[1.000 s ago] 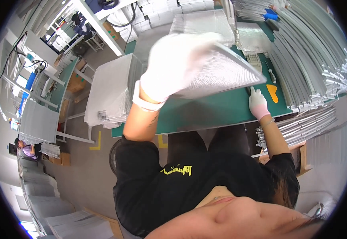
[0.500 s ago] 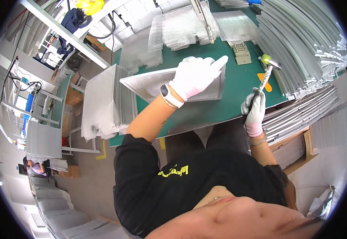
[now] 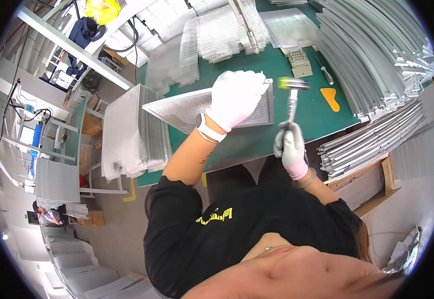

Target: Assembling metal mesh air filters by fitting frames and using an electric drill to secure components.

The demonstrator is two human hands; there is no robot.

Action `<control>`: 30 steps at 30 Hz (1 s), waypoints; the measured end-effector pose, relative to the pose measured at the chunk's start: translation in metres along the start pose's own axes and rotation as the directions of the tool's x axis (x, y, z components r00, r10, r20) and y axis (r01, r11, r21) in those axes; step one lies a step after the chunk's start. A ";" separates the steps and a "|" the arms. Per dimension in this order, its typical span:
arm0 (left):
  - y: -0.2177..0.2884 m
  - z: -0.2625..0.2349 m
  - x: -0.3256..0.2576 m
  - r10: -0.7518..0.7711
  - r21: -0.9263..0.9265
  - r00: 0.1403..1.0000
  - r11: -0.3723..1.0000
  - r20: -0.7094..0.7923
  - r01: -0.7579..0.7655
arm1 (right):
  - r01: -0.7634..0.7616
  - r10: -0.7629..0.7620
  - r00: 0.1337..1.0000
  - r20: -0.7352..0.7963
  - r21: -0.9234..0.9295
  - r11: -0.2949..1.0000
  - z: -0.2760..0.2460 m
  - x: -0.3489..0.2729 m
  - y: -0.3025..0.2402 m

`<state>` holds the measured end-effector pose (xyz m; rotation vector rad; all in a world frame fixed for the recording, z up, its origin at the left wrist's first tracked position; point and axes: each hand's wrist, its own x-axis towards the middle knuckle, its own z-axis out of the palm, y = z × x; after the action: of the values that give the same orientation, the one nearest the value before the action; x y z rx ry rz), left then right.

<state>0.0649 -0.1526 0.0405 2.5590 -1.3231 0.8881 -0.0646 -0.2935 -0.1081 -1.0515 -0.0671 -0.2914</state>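
Observation:
My left hand (image 3: pixel 237 97), in a white glove, is closed over the upper edge of a silver-framed mesh panel (image 3: pixel 177 107). Its fingers are curled near the right corner and hide part of the frame. The panel stands tilted on the green table. My right hand (image 3: pixel 293 147), also gloved, is wrapped round the handle of a hammer (image 3: pixel 292 102). The hammer's head, yellow-green on one face, is raised just right of the panel's corner, apart from it. An orange scraper (image 3: pixel 330 98) and a screwdriver (image 3: pixel 326 74) lie to the right of the hammer.
Stacked mesh sheets (image 3: pixel 122 129) stand left of the panel, and more mesh sheets (image 3: pixel 217 35) lie at the back. A beige plastic block (image 3: pixel 299 62) sits behind the hammer. Metal frame strips (image 3: pixel 376 60) are piled along the right. A person (image 3: pixel 50 214) is far left.
My right hand has swung the hammer left, toward the panel's right corner. My left hand's outstretched finger has curled in at the frame.

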 end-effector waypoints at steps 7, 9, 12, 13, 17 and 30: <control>0.002 0.000 -0.004 -0.007 -0.016 1.000 1.000 -0.011 0.007 | -0.091 0.091 0.992 0.085 -0.007 0.996 0.002 0.000 -0.004; 0.002 0.004 -0.009 0.043 0.037 0.988 0.999 -0.147 -0.038 | 0.028 -0.027 0.998 -0.052 0.023 0.999 -0.008 0.006 -0.015; 0.005 0.000 -0.006 0.008 0.038 0.995 0.999 -0.099 -0.004 | 0.036 -0.046 0.995 -0.090 -0.109 0.993 -0.032 0.033 -0.069; 0.003 0.002 -0.010 -0.001 0.041 0.995 0.999 -0.099 0.005 | 0.020 -0.032 0.998 -0.048 -0.240 0.971 -0.039 0.042 -0.088; 0.005 0.008 -0.016 -0.019 0.016 0.967 1.000 -0.254 0.024 | 0.303 -0.124 0.945 0.302 -0.672 0.676 -0.048 0.059 -0.188; -0.002 0.015 -0.018 -0.005 0.093 0.961 0.995 -0.275 0.032 | 0.588 -0.111 0.798 0.592 -0.806 -0.071 -0.014 0.065 -0.240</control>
<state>0.0655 -0.1439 0.0184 2.3989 -1.1995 1.2785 -0.0674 -0.4298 0.1000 -2.6222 -0.5894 -0.7121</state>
